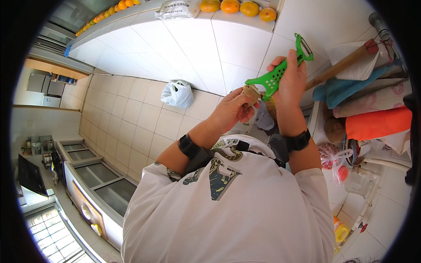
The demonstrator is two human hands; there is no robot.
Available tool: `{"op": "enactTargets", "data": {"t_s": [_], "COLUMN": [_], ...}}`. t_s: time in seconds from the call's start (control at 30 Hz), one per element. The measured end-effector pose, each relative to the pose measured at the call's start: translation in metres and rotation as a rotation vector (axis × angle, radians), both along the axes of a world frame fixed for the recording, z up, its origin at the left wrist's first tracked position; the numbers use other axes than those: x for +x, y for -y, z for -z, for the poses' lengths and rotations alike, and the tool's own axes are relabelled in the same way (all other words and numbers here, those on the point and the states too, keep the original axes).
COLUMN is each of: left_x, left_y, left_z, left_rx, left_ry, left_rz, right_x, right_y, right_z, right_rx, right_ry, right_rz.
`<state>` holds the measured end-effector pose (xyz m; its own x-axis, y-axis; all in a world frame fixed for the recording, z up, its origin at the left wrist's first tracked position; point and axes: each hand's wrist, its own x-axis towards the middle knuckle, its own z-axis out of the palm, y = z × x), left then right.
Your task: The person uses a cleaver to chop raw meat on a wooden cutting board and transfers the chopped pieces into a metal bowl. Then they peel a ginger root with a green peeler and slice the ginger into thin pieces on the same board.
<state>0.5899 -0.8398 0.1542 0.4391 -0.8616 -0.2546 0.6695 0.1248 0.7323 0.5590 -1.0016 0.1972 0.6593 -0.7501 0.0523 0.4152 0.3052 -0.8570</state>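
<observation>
My left hand (235, 108) holds a knobbly light-brown piece of ginger root (251, 94) between thumb and fingers. In my right hand (291, 79) is a green plastic peeler (274, 78) with a perforated flat body. Its metal blade points up and away from the ginger, while its forked opposite end lies against or just over the ginger's top. Both hands are close together in front of my chest. Below the right hand, a yellowish thing is mostly hidden behind the wrist.
A white plastic bag (178, 93) sits on the tiled floor. Oranges (230, 6) and a plastic packet (177, 9) line the ledge ahead. At the right hang a teal cloth (352, 86) and an orange cloth (378, 123), beside a wooden pole (338, 64).
</observation>
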Motion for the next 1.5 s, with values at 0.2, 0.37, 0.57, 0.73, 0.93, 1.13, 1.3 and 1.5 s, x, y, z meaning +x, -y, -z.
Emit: {"op": "enactTargets", "data": {"t_s": [0.2,0.37,0.57,0.73,0.93,1.13,1.3,1.5], "left_x": [-0.003,-0.005,-0.002,0.003,0.018,0.015,0.012,0.0], "left_y": [0.002,0.002,0.003,-0.008,-0.001,0.006,0.013,0.018], "left_z": [0.002,0.005,0.009,0.006,0.011,0.011,0.008,0.012], "left_rx": [0.074,0.148,0.255,0.245,0.148,0.156,0.142,0.106], "left_ry": [0.096,0.145,0.197,0.12,-0.071,0.012,-0.03,-0.018], "left_rz": [-0.002,-0.011,-0.035,-0.029,0.005,-0.096,-0.121,-0.196], "right_x": [0.004,0.01,0.021,0.024,0.023,0.02,0.019,0.022], "right_y": [-0.008,-0.005,0.008,0.034,0.022,0.012,0.006,0.001], "right_z": [0.003,0.008,0.018,0.014,0.012,0.008,0.008,0.013], "right_rx": [-0.058,-0.117,-0.214,-0.159,-0.192,-0.077,-0.051,-0.151], "right_ry": [0.032,-0.003,-0.022,-0.037,0.052,0.014,0.034,0.021], "right_rz": [0.002,-0.005,0.066,0.206,0.054,0.035,-0.007,0.036]}}
